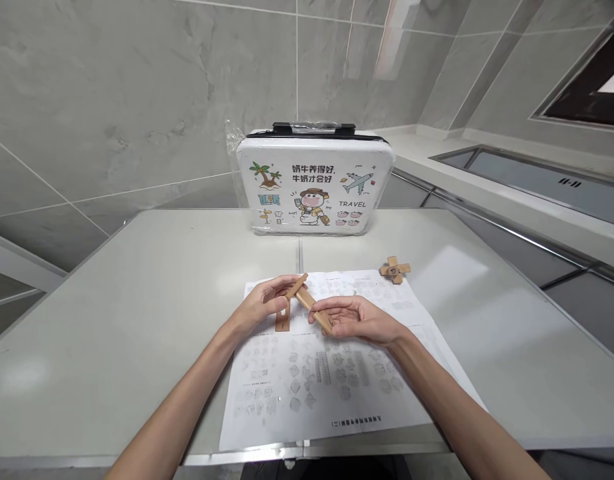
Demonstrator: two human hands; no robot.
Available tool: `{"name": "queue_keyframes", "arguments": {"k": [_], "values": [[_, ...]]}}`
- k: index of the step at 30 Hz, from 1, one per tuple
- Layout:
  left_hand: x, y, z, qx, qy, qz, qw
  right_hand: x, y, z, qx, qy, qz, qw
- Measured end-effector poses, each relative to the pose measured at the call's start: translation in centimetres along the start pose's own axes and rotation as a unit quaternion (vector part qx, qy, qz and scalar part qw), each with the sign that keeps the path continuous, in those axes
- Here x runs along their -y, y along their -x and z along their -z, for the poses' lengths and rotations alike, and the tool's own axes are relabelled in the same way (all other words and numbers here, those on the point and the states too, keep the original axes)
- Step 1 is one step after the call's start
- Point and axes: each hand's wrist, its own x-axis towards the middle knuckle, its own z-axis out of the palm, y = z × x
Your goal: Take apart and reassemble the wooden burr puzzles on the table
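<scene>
My left hand (267,303) is closed on a pair of wooden puzzle pieces; one slants up to the right and a notched one (283,323) hangs below the thumb. Between thumb and fingers, my right hand (359,318) grips another wooden puzzle piece (323,320), a bar tilted down to the right. That bar's upper end comes close to the left hand's pieces; whether they touch I cannot tell. Beneath both hands lies a large printed instruction sheet (311,427) with many small drawings. At its upper right corner rests an assembled wooden burr puzzle (394,269).
A white cartoon-printed case (314,193) in clear plastic stands at the back of the pale folding table (111,320). Behind it rises a grey tiled wall (137,87). A counter with a glass-topped hob (547,183) runs along the right.
</scene>
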Motion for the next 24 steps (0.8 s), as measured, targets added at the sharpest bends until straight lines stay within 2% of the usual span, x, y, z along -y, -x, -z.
{"name": "queue_keyframes", "arguments": {"k": [17, 24], "values": [[0.06, -0.15, 0.42, 0.101, 0.004, -0.016, 0.995, -0.33, 0.34, 0.08, 0.042, -0.007, -0.018, 0.999], [-0.12, -0.12, 0.65, 0.1, -0.004, -0.026, 0.995, -0.46, 0.45, 0.57, 0.054, -0.007, -0.01, 0.998]]}}
